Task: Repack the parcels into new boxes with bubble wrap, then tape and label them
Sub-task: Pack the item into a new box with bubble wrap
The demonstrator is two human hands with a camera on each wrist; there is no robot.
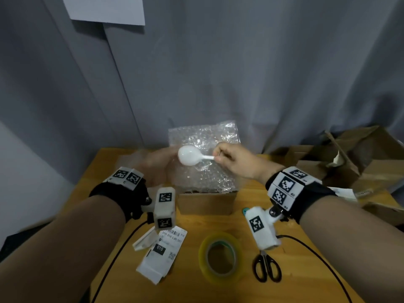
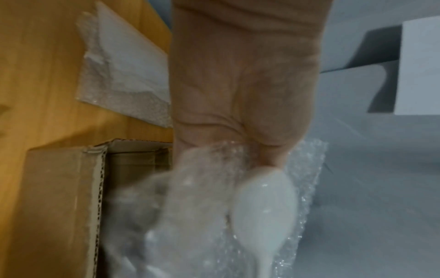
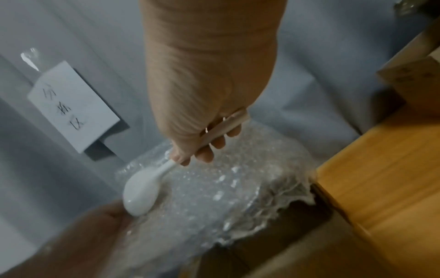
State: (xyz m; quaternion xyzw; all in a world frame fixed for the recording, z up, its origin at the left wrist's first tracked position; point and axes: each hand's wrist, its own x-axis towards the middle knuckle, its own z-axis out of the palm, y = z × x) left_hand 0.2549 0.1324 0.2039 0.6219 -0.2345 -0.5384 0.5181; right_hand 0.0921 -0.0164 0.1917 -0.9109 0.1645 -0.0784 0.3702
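Two bare forearms with marker-covered wrist cameras fill the foreground of the head view. Below the wrists on the wooden table (image 1: pixel 251 193) lie a roll of clear tape (image 1: pixel 220 258), black scissors (image 1: pixel 266 267) and shipping labels (image 1: pixel 160 253). The right hand (image 1: pixel 234 162) grips the handle of a white spoon (image 1: pixel 189 158) with its fingers curled round it, the bowl pointing toward the left hand (image 1: pixel 158 166). That hand is motion-blurred, just beside the spoon's bowl and at the left edge of the bubble wrap (image 1: pixel 203 158), which drapes over the open cardboard box (image 1: pixel 205 203) under the fingers. More brown cardboard (image 1: pixel 354 162) is piled well to the right of the right hand.

From the left wrist, the left hand (image 2: pixel 240 90) reaches out with the spoon (image 2: pixel 264 210) just beyond it and the bubble wrap (image 2: pixel 195 197) around its fingers; blur hides whether they pinch the sheet, so their state cannot be told. The box (image 2: pixel 59 203) sits left of them.

From the right wrist, the right hand (image 3: pixel 209 79) is wrapped round the spoon (image 3: pixel 140 190) handle, fingertips (image 3: pixel 204 154) showing beneath it. The bowl hovers over the bubble wrap (image 3: pixel 228 191), near the left hand (image 3: pixel 78 237) below. A paper sign (image 3: pixel 71 105) hangs on the grey curtain beyond.
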